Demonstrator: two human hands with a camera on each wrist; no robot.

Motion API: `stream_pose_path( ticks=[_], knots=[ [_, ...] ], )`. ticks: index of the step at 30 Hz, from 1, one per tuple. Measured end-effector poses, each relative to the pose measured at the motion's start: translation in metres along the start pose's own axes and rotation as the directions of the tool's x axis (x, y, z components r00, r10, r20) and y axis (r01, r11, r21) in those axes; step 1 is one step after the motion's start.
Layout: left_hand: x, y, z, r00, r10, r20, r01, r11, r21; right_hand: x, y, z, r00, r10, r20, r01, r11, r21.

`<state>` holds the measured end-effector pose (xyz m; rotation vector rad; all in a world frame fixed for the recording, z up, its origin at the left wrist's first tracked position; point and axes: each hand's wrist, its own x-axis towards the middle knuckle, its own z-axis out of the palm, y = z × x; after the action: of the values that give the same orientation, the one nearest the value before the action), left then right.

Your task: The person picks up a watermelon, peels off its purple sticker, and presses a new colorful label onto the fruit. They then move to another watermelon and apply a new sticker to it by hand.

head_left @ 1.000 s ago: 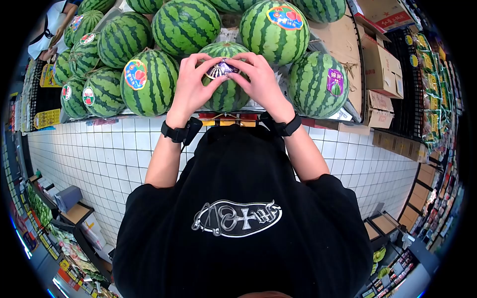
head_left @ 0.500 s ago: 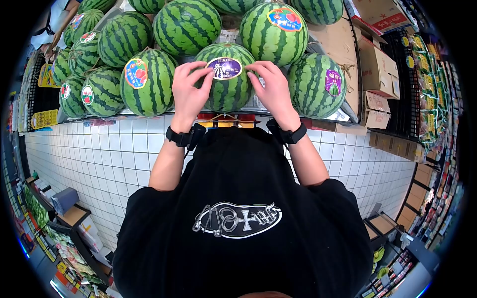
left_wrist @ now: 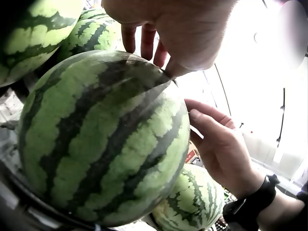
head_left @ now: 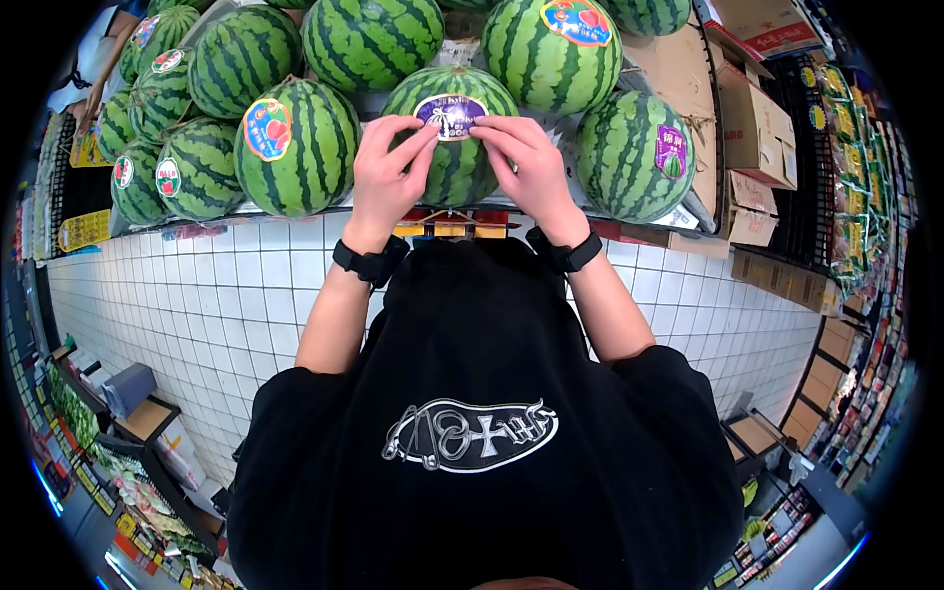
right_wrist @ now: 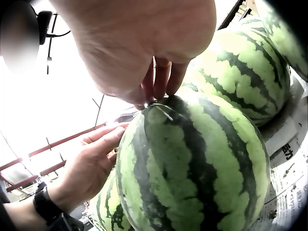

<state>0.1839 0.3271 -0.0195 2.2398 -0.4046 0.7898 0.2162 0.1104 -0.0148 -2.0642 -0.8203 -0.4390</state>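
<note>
A striped watermelon [head_left: 454, 177] sits at the front middle of the display, bearing an oval purple label [head_left: 452, 110]. My left hand [head_left: 390, 177] is at the label's left edge, thumb and forefinger brought together there in a pinch. On the opposite edge my right hand [head_left: 529, 172] has its fingertips, with the thumb close beneath in the left wrist view. Thin shiny creases [right_wrist: 163, 111] run over the rind by the right fingertips. From the left wrist view, the same melon [left_wrist: 106, 139] fills the middle and hides the label.
Several other watermelons surround this one, including a melon [head_left: 295, 167] to the left and another [head_left: 634, 172] to the right. Printed newspaper [right_wrist: 286, 192] lies under the fruit. Cardboard boxes [head_left: 752, 133] and a rack of packets [head_left: 851, 187] stand at right.
A second ago both hands met over the label, covering much of it. They parted to its sides, and now the fingertips have come back in onto its edges.
</note>
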Motion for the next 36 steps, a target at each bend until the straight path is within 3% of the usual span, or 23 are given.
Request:
stream_pose_path(
  ticks=[5, 9, 12, 16, 20, 26, 33, 36],
  knots=[
    [-0.007, -0.003, -0.002, 1.000, 0.020, -0.017, -0.020, 0.999, 0.028, -0.005, -0.002, 0.004, 0.997, 0.066, -0.043, -0.066, 0.998, -0.002],
    [-0.015, -0.007, -0.007, 0.997, -0.079, 0.004, 0.079, 0.997, 0.025, -0.010, -0.001, -0.002, 0.988, 0.149, -0.030, -0.150, 0.988, -0.036],
    [-0.007, 0.007, -0.014, 0.990, -0.103, 0.098, 0.104, 0.995, -0.006, -0.012, -0.005, -0.005, 0.977, 0.213, -0.015, -0.213, 0.977, -0.012],
    [-0.006, 0.000, -0.010, 0.981, -0.051, 0.188, 0.044, 0.998, 0.038, -0.007, -0.016, 0.001, 0.996, 0.084, 0.035, -0.079, 0.989, -0.125],
    [-0.015, -0.011, -0.009, 0.982, -0.048, 0.181, 0.040, 0.998, 0.043, -0.017, -0.009, 0.013, 0.997, 0.081, -0.002, -0.079, 0.978, -0.190],
    [-0.021, -0.012, -0.010, 0.988, -0.062, 0.143, 0.062, 0.998, 0.006, -0.022, -0.020, 0.021, 0.984, 0.164, -0.064, -0.174, 0.967, -0.185],
    [-0.023, -0.020, -0.014, 0.961, -0.203, 0.188, 0.222, 0.971, -0.087, -0.022, -0.035, 0.034, 0.954, 0.253, -0.159, -0.279, 0.945, -0.170],
    [-0.013, -0.010, -0.014, 0.977, -0.103, 0.188, 0.115, 0.992, -0.056, -0.014, -0.045, 0.034, 0.972, 0.203, -0.122, -0.228, 0.942, -0.247]
  ],
)
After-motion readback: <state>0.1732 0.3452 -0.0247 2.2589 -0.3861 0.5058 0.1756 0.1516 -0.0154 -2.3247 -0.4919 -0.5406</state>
